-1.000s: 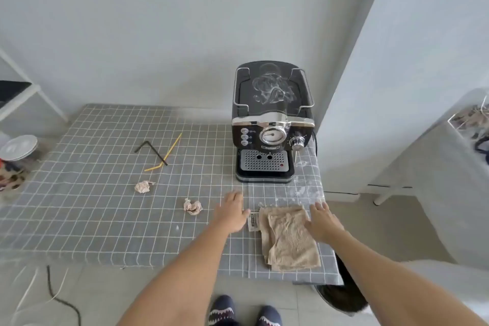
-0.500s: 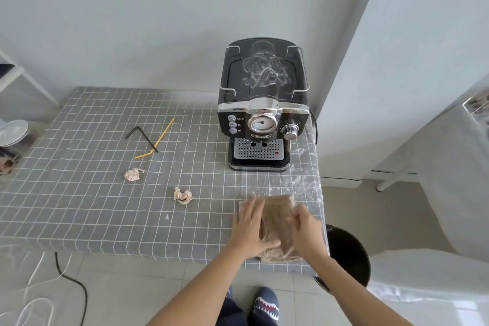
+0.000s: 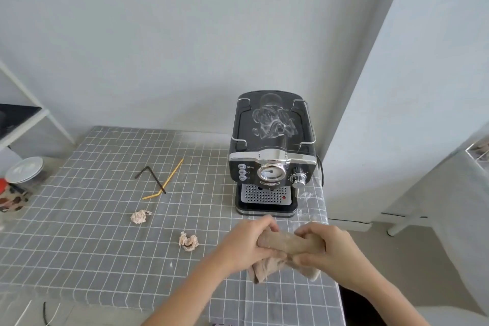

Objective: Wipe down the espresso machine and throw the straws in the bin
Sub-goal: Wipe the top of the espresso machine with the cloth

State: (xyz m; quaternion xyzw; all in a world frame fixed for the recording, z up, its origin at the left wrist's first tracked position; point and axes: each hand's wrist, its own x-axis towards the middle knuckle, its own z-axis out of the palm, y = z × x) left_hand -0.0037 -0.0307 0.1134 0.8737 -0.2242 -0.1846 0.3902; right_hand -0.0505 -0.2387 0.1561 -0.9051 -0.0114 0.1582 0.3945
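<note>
A black and chrome espresso machine (image 3: 272, 156) stands at the back right of the table, with white smears on its top. Just in front of it, my left hand (image 3: 246, 242) and my right hand (image 3: 326, 249) both grip a beige cloth (image 3: 288, 242), bunched between them and lifted off the table. A black bent straw (image 3: 150, 176) and a yellow bent straw (image 3: 169, 178) lie crossed on the table to the left of the machine. The bin is a dark shape (image 3: 354, 304) below the table's right edge, mostly hidden.
The table has a grey checked cover (image 3: 79, 233). Two crumpled paper wads (image 3: 140, 216) (image 3: 188, 241) lie on it. White powder marks the cover right of the machine. A white shelf (image 3: 23, 119) and a lidded jar (image 3: 23, 173) are at left; a wall corner rises at right.
The cloth lay flat on the table; both hands gathered it, and now hold it bunched and raised. The camera view has shifted closer to the table.
</note>
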